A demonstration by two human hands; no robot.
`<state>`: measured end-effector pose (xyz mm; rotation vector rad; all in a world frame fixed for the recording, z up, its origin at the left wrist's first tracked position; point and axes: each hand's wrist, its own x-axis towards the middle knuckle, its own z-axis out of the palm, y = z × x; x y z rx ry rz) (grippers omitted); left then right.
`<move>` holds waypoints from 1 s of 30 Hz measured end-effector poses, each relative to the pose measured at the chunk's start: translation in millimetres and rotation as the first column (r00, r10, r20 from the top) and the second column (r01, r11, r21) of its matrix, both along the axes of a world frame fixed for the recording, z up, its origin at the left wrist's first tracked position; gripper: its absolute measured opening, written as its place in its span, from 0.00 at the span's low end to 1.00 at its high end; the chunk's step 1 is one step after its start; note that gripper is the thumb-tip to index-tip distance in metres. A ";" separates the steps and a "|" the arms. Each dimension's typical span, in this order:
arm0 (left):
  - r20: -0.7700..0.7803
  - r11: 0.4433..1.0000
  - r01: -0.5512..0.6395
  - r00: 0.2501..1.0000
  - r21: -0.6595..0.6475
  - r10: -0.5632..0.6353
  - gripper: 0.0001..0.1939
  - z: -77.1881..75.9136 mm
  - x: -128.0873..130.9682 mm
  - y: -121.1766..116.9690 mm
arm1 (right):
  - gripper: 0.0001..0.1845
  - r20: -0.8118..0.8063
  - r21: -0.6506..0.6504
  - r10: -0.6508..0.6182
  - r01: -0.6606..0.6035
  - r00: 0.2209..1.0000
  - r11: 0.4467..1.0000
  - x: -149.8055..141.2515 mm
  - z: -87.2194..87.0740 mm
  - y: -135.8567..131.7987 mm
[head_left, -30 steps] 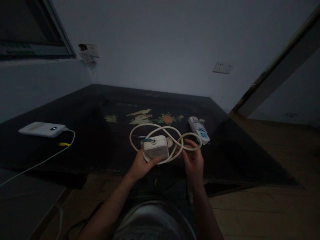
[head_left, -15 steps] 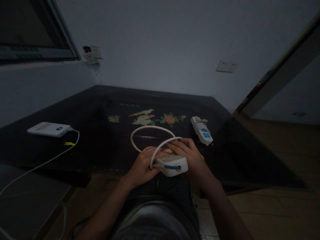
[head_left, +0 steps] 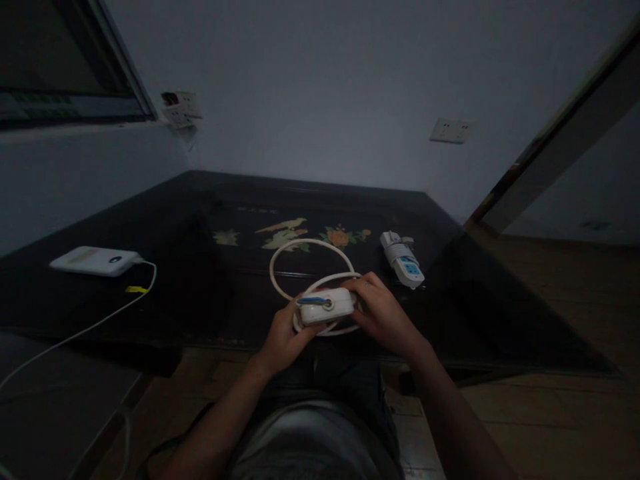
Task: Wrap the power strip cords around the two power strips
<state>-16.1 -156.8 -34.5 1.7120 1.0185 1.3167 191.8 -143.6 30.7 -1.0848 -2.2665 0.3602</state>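
In dim light, a small white socket block (head_left: 324,308) with a blue stripe on its near side is held between both hands at the near edge of a black table (head_left: 200,267). My left hand (head_left: 283,340) grips it from below and left. My right hand (head_left: 384,313) closes over its right end. Its cream cord (head_left: 295,250) loops out across the table and back round the block.
A white plug-in device with a blue face (head_left: 403,261) lies right of the loop. A white power bank (head_left: 95,261) with a white cable (head_left: 90,320) sits far left. Wall sockets (head_left: 449,131) are behind. Wooden floor lies to the right.
The block has been turned and lifted a little away from my lap, its blue stripe now facing me. The cord loop has been drawn in tighter round the block.
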 end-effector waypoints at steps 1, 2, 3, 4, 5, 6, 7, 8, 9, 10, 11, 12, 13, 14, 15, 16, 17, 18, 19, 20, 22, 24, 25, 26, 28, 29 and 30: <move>0.040 0.999 -0.037 0.998 -0.032 0.038 0.18 -2.4 0.4 0.7 | 0.12 -0.017 -0.009 0.000 0.000 1.000 1.000 0.1 0.3 1.4; 0.081 0.996 -0.065 0.994 -0.066 0.070 0.17 -4.0 0.7 1.6 | 0.11 -0.031 -0.015 0.000 -0.001 1.000 1.000 0.0 0.4 2.8; 0.120 0.992 -0.078 0.989 -0.103 0.090 0.17 -4.6 1.2 2.6 | 0.10 -0.044 -0.022 0.000 -0.001 0.999 1.000 -0.1 0.0 4.3; 0.159 0.986 -0.082 0.982 -0.143 0.104 0.18 -4.3 1.9 3.7 | 0.10 -0.055 -0.030 -0.002 0.000 0.998 1.000 -0.2 -0.9 5.9; 0.196 0.980 -0.079 0.974 -0.182 0.115 0.19 -3.1 2.9 4.9 | 0.10 -0.066 -0.040 -0.005 0.003 0.998 0.999 -0.2 -2.4 7.6; 0.228 0.973 -0.077 0.965 -0.219 0.128 0.20 -1.3 4.1 6.0 | 0.10 -0.077 -0.051 -0.012 0.008 0.997 0.999 -0.1 -4.5 9.3; 0.258 0.965 -0.079 0.955 -0.248 0.145 0.21 0.8 5.5 7.1 | 0.10 -0.089 -0.062 -0.022 0.017 0.996 0.998 0.1 -7.0 11.0; 0.282 0.960 -0.084 0.946 -0.269 0.161 0.23 3.0 7.0 7.9 | 0.10 -0.101 -0.073 -0.033 0.026 0.994 0.997 0.3 -9.7 12.7; 0.298 0.956 -0.087 0.939 -0.281 0.173 0.24 4.9 8.4 8.5 | 0.11 -0.112 -0.083 -0.043 0.033 0.993 0.996 0.2 -12.5 14.3; 0.307 0.955 -0.092 0.935 -0.282 0.180 0.24 6.3 9.7 8.8 | 0.11 -0.121 -0.090 -0.053 0.042 0.991 0.995 -0.2 -15.1 15.9; 0.306 0.958 -0.097 0.935 -0.271 0.181 0.24 7.1 10.7 8.8 | 0.12 -0.127 -0.096 -0.063 0.051 0.990 0.994 -0.9 -17.4 17.3; 0.294 0.963 -0.104 0.939 -0.250 0.178 0.23 7.3 11.5 8.5 | 0.12 -0.131 -0.098 -0.073 0.060 0.989 0.993 -2.0 -19.0 18.8; 0.268 0.969 -0.110 0.949 -0.220 0.168 0.21 6.9 11.9 8.0 | 0.13 -0.135 -0.098 -0.086 0.073 0.987 0.993 -3.3 -20.0 20.2; 0.231 0.976 -0.110 0.961 -0.188 0.153 0.20 6.0 12.1 7.4 | 0.15 -0.143 -0.097 -0.101 0.087 0.985 0.991 -4.6 -20.3 21.6; 0.190 0.982 -0.109 0.972 -0.157 0.138 0.19 4.8 11.8 6.8 | 0.16 -0.158 -0.098 -0.117 0.103 0.980 0.990 -5.6 -20.1 23.0; 0.155 0.985 -0.108 0.980 -0.134 0.128 0.18 3.6 11.3 6.4 | 0.16 -0.181 -0.099 -0.134 0.117 0.974 0.988 -6.2 -19.4 24.4; 0.135 0.987 -0.111 0.983 -0.120 0.127 0.19 2.6 10.5 6.2 | 0.16 -0.215 -0.096 -0.154 0.136 0.965 0.986 -6.0 -18.3 25.6; 0.131 0.986 -0.119 0.982 -0.115 0.134 0.19 1.9 9.4 6.2 | 0.14 -0.256 -0.095 -0.177 0.157 0.950 0.983 -4.9 -17.1 26.5; 0.146 0.983 -0.139 0.977 -0.118 0.155 0.20 1.6 8.2 6.4 | 0.12 -0.305 -0.104 -0.200 0.176 0.931 0.979 -3.1 -15.9 27.1; 0.174 0.978 -0.164 0.967 -0.126 0.184 0.21 1.6 7.0 6.6 | 0.10 -0.356 -0.127 -0.219 0.186 0.909 0.974 -0.6 -14.8 27.1; 0.233 0.966 -0.212 0.942 -0.149 0.242 0.22 2.2 5.3 7.3 | 0.10 -0.445 -0.198 -0.230 0.155 0.866 0.968 5.6 -13.0 24.9; 0.281 0.956 -0.236 0.919 -0.174 0.277 0.23 2.9 5.1 8.2 | 0.10 -0.502 -0.256 -0.210 0.088 0.839 0.963 12.4 -11.4 19.4; 0.300 0.953 -0.238 0.910 -0.185 0.286 0.23 2.9 5.4 8.9 | 0.10 -0.525 -0.262 -0.207 0.074 0.826 0.962 15.9 -10.2 15.6; 0.314 0.952 -0.233 0.905 -0.199 0.288 0.24 2.7 5.8 9.9 | 0.10 -0.549 -0.256 -0.212 0.079 0.808 0.963 19.9 -8.5 11.2; 0.341 0.947 -0.224 0.893 -0.230 0.294 0.25 1.5 6.1 12.9 | 0.09 -0.601 -0.231 -0.238 0.119 0.763 0.966 29.6 -2.5 1.1; 0.359 0.943 -0.224 0.882 -0.246 0.304 0.26 0.8 5.7 14.9 | 0.09 -0.624 -0.216 -0.248 0.142 0.741 0.966 35.6 2.0 -4.1; 0.381 0.938 -0.227 0.869 -0.261 0.316 0.26 0.0 4.9 17.0 | 0.09 -0.630 -0.202 -0.250 0.155 0.736 0.967 42.2 7.4 -9.4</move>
